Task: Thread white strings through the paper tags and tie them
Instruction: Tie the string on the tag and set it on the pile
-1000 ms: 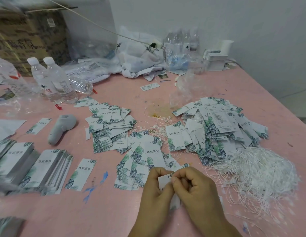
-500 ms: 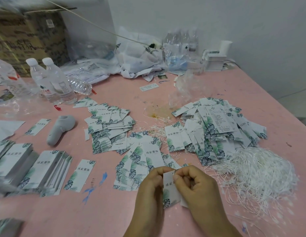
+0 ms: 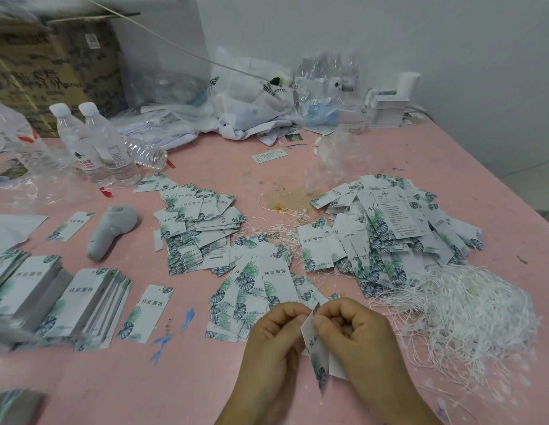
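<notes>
We held one paper tag [image 3: 316,348] between both hands, low over the pink table [image 3: 205,388]. Our left hand [image 3: 274,338] pinched its upper edge with curled fingers, and our right hand [image 3: 356,335] pinched the same edge from the other side, the two grips nearly touching at the top of the tag, which hung down tilted with its leaf print at the bottom. We could not make out a string at the tag (too fine to tell). Just right of the right grip lay the heap of white strings [image 3: 469,320]. Just beyond both grips lay a fan of loose tags [image 3: 258,286], with a larger tag pile [image 3: 389,231] farther beyond and to the right, and stacked tags [image 3: 67,299] well to the left.
</notes>
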A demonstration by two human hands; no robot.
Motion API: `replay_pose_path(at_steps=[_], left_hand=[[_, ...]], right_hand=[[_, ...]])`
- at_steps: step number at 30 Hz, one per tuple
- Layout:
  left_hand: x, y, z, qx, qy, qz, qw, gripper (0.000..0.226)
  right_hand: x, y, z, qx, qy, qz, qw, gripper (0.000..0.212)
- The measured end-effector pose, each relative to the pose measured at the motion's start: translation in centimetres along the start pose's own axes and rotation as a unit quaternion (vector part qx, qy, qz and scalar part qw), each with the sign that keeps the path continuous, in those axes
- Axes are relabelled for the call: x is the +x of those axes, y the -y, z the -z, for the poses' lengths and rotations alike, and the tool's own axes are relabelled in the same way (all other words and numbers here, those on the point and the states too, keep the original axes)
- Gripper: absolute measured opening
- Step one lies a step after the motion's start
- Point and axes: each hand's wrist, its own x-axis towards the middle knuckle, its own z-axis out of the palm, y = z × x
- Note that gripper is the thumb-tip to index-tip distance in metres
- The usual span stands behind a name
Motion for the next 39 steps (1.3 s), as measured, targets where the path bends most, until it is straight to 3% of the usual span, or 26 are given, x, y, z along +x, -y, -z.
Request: replay_pose_path(at_steps=[6,12,18,21,27,29,33,39], left_hand=[[0.1,0.2,0.3,0.012,0.004,-0.013,1.0,0.024],[0.4,-0.5,0.4,-0.063,-0.038,-0.056,0.996,0.01],[0.6,-1.5,0.8,-0.13,-0.082,-0.071,0.985,0.021],[0.8,-1.8,1.0,-0.156,-0.091,-0.062,0.981,0.009],[0.9,-1.7,1.0,-0.142,-0.111,-0.061,0.982,0.008],[0.9,-1.7,1.0,-0.136,-0.131,-0.055,0.98,0.007],[0.9,-1.7,1.0,-0.117,-0.163,-0.054,0.978,0.013],[0.9,-1.8,1.1,-0.105,-0.174,-0.066,0.977,0.012]], right_hand=[[0.2,0.7,0.5,0.045,0.039,-0.037,0.998,0.009],[1.5,0.9,4.1,0.022,0.068,-0.098,0.993,0.028],[1.7,0.3,6.8,0.025,0.117,-0.13,0.984,0.026],[1.7,0.3,7.0,0.027,0.132,-0.137,0.981,0.023],[1.7,0.3,6.5,0.14,0.155,-0.16,0.965,0.013],[1.6,0.1,6.2,0.099,0.161,-0.153,0.97,0.014],[1.2,0.0,5.6,-0.103,0.177,-0.124,0.971,0.012],[-0.1,0.8,3.3,-0.362,0.204,-0.069,0.907,0.042]])
